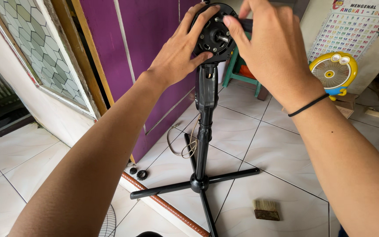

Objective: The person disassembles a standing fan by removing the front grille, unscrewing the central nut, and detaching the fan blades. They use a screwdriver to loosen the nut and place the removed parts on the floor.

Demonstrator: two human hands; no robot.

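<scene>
A black stand fan without blade or grille stands on the tiled floor, its pole (206, 114) rising from a cross-shaped base (198, 182). The round black motor head (216, 37) with its metal shaft faces me at the top. My left hand (180, 48) wraps the motor head's left side, thumb low on its front, fingers over the top. My right hand (266, 41) pinches a small dark part at the motor's upper right with thumb and forefinger; what it is stays hidden. A black band circles my right wrist.
A purple door (150, 52) stands behind the fan. Two black fan nuts (138, 173) lie by the door, a brush (266, 210) on the tiles, a white grille edge (108, 224) at the bottom. A small yellow fan (332, 72), green stool (237, 70) and wall chart sit behind.
</scene>
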